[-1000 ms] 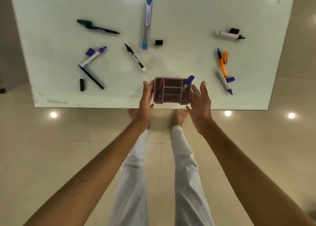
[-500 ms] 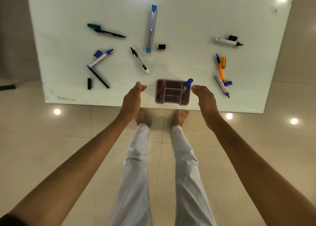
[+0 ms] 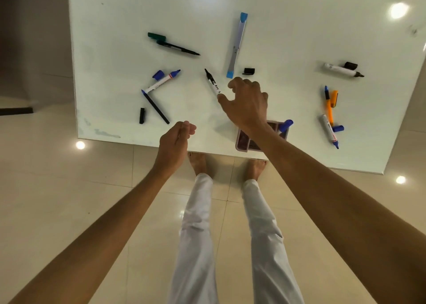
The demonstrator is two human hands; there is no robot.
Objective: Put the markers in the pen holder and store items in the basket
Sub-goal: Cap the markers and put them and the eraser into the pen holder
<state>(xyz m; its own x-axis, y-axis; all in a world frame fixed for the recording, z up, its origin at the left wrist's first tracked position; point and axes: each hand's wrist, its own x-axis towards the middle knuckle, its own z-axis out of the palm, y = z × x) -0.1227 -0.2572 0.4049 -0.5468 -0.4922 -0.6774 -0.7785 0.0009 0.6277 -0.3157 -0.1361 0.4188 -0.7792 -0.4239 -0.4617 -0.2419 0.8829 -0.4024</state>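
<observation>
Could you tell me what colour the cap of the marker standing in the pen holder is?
Blue; the marker cap shows clearly in the head view.

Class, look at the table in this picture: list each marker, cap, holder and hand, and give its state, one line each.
Black marker: uncapped, lying flat, right hand at its end.
Black cap: off, lying apart.
Pen holder: upright at table edge, one capped blue marker inside.
Red-banded blue marker: uncapped, blue cap beside it.
Right hand: reaching, fingers curled at the black marker.
Left hand: loosely curled, holding nothing.
</observation>
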